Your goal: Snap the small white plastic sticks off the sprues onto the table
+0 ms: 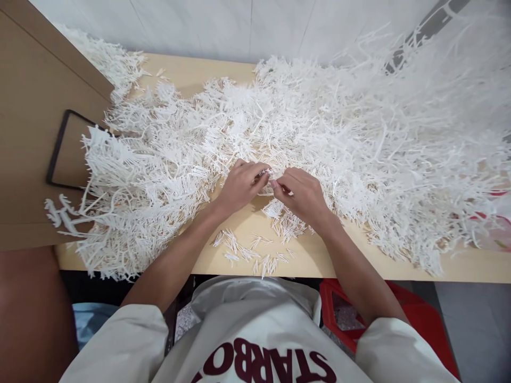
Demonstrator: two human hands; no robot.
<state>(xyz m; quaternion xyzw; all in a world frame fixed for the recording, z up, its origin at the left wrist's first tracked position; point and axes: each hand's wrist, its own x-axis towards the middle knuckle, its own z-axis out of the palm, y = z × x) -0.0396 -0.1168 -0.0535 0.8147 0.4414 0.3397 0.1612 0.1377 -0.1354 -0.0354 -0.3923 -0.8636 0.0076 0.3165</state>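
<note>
Fingers pinched, my left hand (241,185) and my right hand (302,194) meet over the middle of the table. Between their fingertips is a small white branching plastic piece (268,171), mostly hidden by the fingers. A large heap of similar thin white plastic branches (191,143) spreads behind the hands and to both sides. Below my right hand lies a small clump of short white pieces (288,222). Closer to the table's front edge, several loose short white sticks (239,249) are scattered on the pale wooden tabletop (211,260).
A brown board (35,117) with a black rectangular frame (59,149) stands at the left. The white pile rises high at the right, near a pink patterned bag (497,231). A red stool (423,319) is below the table edge. A tiled wall (223,26) closes the back.
</note>
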